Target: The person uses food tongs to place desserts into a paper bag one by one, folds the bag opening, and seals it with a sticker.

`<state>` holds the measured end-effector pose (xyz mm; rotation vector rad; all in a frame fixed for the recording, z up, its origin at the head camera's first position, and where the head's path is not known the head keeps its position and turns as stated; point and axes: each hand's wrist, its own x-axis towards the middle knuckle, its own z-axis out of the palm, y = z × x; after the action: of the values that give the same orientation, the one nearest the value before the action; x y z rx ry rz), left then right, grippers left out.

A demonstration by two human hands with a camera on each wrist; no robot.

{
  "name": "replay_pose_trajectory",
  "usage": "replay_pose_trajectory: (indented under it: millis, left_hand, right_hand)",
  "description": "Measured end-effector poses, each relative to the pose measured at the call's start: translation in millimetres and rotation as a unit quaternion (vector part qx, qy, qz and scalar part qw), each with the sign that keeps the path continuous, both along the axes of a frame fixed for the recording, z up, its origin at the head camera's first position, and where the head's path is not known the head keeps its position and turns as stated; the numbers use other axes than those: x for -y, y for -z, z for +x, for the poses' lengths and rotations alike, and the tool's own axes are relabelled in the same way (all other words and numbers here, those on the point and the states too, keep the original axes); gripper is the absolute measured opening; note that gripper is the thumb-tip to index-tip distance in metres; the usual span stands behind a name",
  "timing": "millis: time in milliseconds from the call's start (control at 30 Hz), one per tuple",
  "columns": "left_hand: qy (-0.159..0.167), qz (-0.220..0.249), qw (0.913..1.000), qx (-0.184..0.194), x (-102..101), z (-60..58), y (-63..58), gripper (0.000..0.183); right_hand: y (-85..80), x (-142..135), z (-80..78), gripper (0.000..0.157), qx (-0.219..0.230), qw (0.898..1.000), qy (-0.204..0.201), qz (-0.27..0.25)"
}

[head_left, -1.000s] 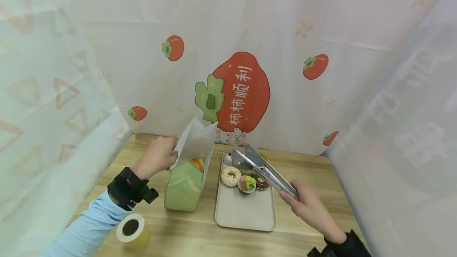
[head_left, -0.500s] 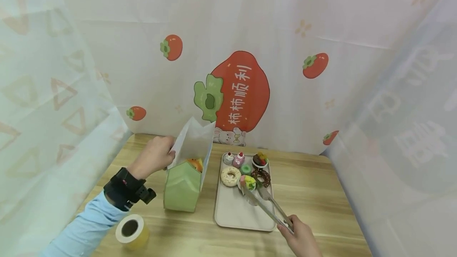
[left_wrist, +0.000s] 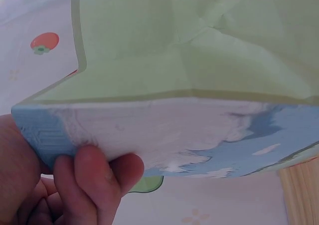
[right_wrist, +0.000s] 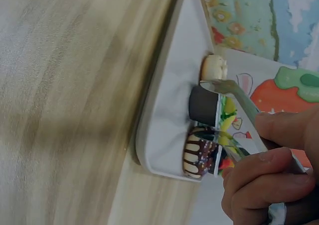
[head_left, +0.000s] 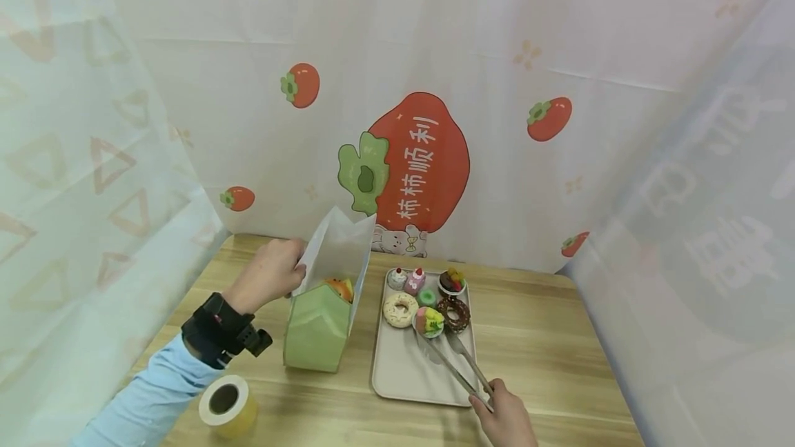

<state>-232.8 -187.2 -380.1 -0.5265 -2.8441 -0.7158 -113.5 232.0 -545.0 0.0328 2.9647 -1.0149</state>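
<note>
My left hand (head_left: 266, 273) pinches the upper edge of a paper bag (head_left: 317, 333), green on its near side. In the left wrist view, thumb and fingers grip the bag's blue-and-white printed side (left_wrist: 134, 130). An orange-brown item (head_left: 340, 287) shows inside the bag's mouth. My right hand (head_left: 506, 416) holds metal tongs (head_left: 473, 366) over the tray, arms spread. Their tips reach either side of a cupcake (head_left: 428, 321) with pink, yellow and green topping. The right wrist view shows its dark cup (right_wrist: 203, 105) between the tips.
A beige tray (head_left: 404, 378) also bears a cream donut (head_left: 391, 311), a chocolate donut (head_left: 465, 318), a fruit-topped chocolate cup (head_left: 451, 281), a green ring (head_left: 426, 297) and two small cherry-topped cupcakes (head_left: 415, 283). A tape roll (head_left: 239, 419) stands near the left forearm. Printed curtains enclose the table.
The tongs have come down from above the back of the tray and toward me, with their tips now around the cupcake. My left hand and the bag stay nearly still.
</note>
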Motion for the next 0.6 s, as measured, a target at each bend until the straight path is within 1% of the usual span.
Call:
replay_pose_trajectory:
  millis: [133, 267, 367, 600]
  left_hand:
    - [0.000, 0.000, 1.0000, 0.000, -0.3, 0.3, 0.3, 0.012]
    - [-0.003, 0.000, 1.0000, -0.002, 0.1, -0.1, 0.3, 0.012]
    - [-0.003, 0.000, 1.0000, 0.005, -0.2, -0.8, -1.1, 0.010]
    - [-0.005, -0.005, 0.9999, 0.008, -0.8, -1.4, -1.5, 0.009]
  right_hand:
    - [7.4, 6.8, -0.9, 0.036, -0.020, 1.000, 0.001, 0.009]
    - [13.8, 12.2, -4.8, 0.038, -0.027, 0.999, 0.014, 0.017]
    - [17.9, 14.4, -7.1, 0.040, -0.030, 0.999, 0.026, 0.027]
    - [23.2, 16.3, -3.4, 0.027, -0.054, 0.997, 0.039, 0.036]
